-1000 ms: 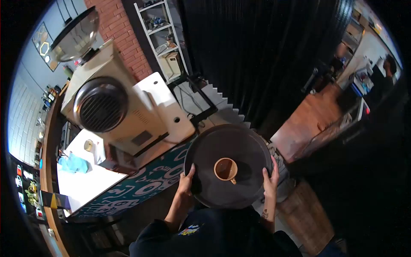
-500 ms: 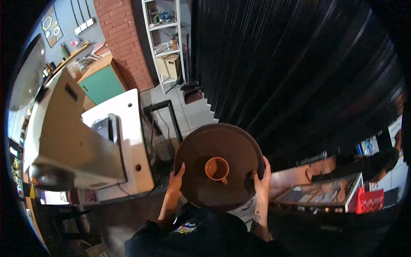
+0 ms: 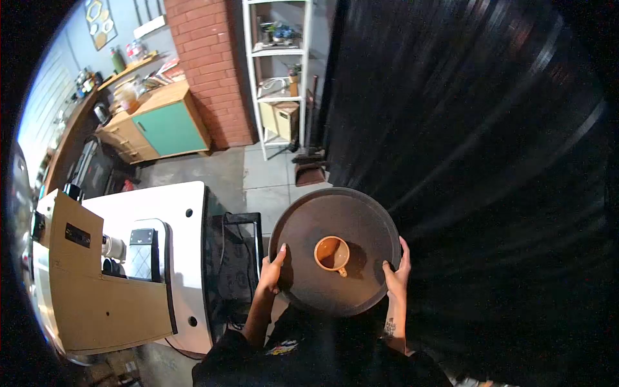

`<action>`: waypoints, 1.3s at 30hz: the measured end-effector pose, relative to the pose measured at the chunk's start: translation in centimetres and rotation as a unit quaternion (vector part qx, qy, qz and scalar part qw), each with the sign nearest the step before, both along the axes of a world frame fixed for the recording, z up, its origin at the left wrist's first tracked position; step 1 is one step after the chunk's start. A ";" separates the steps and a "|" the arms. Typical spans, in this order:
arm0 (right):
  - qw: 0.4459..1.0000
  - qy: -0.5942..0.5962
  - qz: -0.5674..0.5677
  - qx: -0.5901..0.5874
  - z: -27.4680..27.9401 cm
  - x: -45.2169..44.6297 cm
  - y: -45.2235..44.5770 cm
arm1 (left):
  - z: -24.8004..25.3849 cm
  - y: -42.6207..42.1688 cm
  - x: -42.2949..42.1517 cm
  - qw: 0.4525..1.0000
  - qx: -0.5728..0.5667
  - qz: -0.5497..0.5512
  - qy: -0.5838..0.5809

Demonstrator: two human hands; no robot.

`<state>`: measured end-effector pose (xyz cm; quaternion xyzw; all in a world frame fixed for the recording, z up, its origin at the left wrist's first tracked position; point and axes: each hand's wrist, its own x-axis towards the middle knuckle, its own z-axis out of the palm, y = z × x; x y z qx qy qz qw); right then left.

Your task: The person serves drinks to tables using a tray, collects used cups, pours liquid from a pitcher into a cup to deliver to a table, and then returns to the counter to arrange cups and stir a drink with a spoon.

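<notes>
A round dark brown serving tray [image 3: 309, 222] is held level in front of my body. On it, near the middle, stands an orange cup [image 3: 331, 253] with its handle toward me; whether it holds any liquid I cannot tell. My left hand [image 3: 271, 271] grips the tray's left edge, thumb on top and fingers underneath. At the right edge my right hand [image 3: 398, 272] clasps the rim the same way. The fingers below the tray are hidden. Neither hand touches the cup.
On my left is a white-topped table [image 3: 187, 245] carrying a beige machine [image 3: 103, 303] and a small scale [image 3: 143, 255]. Ahead stand a white shelf rack [image 3: 277, 53], a dustpan [image 3: 310, 175] and a green-doored cabinet [image 3: 169, 129]. A black curtain [image 3: 490, 193] lines my right.
The view has shifted forward past the table, and the cabinet and floor ahead show more fully. The counter and person at the right are out of sight. Both hands keep their hold on the tray.
</notes>
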<state>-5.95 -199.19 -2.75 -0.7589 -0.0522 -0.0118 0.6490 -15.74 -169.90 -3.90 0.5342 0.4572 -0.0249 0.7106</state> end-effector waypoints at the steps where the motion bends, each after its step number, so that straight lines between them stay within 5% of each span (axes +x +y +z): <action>1: 1.000 0.002 0.016 0.004 -0.1 1.9 0.9 | 0.7 0.7 1.0 1.000 -0.003 -0.006 -0.020; 3: 0.998 0.016 0.052 0.025 -0.3 5.1 3.5 | 0.6 1.0 2.3 0.985 -0.011 0.121 -0.124; 5: 0.996 0.010 0.083 0.006 -0.8 8.5 6.0 | -0.7 3.2 3.6 0.980 0.004 0.136 -0.146; 13: 0.975 0.022 0.221 0.021 -2.5 24.7 17.7 | 0.4 11.0 13.5 0.960 -0.035 0.253 -0.116; 14: 0.971 0.011 0.235 0.041 -2.3 26.9 19.7 | 0.0 12.2 14.8 0.956 -0.005 0.284 -0.071; 15: 0.966 0.000 0.251 0.063 -2.2 28.9 22.2 | -4.2 13.9 15.6 0.943 0.012 0.289 -0.162; 19: 0.938 0.003 0.340 0.061 -1.2 36.0 30.2 | -4.2 17.3 19.1 0.920 0.088 0.346 -0.163; 23: 0.902 -0.003 0.430 0.049 -2.3 40.8 38.2 | -1.8 19.6 21.0 0.856 -0.022 0.498 -0.133; 29: 0.854 0.033 0.517 0.045 -4.4 44.7 50.7 | -3.0 26.3 22.8 0.826 -0.070 0.554 -0.084; 32: 0.851 0.017 0.523 0.035 -5.2 46.8 57.2 | -5.0 31.6 23.8 0.797 -0.127 0.549 -0.218; 36: 0.843 0.032 0.534 0.059 -4.9 48.8 66.0 | -3.2 39.3 27.4 0.795 -0.029 0.602 -0.067; 39: 0.841 0.060 0.535 0.059 -4.1 50.0 72.7 | -3.6 45.6 28.3 0.803 -0.022 0.584 -0.118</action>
